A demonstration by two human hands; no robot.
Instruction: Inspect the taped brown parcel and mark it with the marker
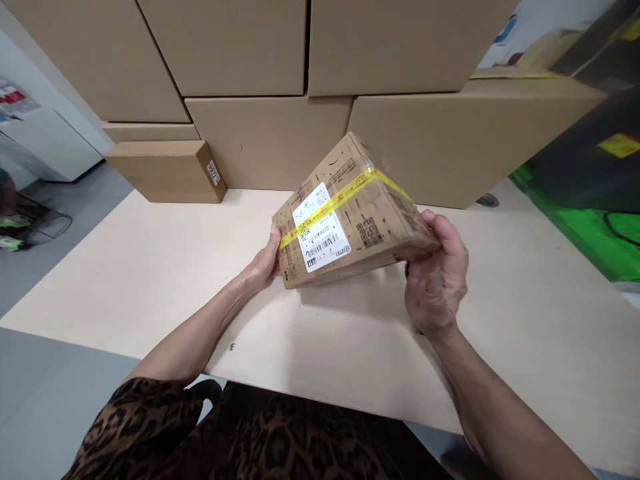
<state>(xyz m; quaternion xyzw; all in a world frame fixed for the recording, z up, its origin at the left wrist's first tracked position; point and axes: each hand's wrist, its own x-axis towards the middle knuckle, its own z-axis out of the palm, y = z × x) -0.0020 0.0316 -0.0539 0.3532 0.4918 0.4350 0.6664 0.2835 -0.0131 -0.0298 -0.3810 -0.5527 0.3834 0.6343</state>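
A brown cardboard box (365,207) is held up at a tilt over the pale tabletop, between both my hands. Yellow tape (345,195) runs across it, and a white shipping label (321,230) with a barcode is stuck on the face toward me, beside a printed QR code. My left hand (267,259) grips the box's left end, thumb on the face and fingers mostly hidden behind it. At the lower right corner my right hand (440,273) is closed on the box, its fingertips partly out of sight underneath.
Large cardboard boxes (270,143) are stacked along the back of the table (165,267). In front of them at the left lies a flat, smaller carton (160,172) with a label. Green material (575,227) lies beyond the table's right side. The near table edge runs close to my body.
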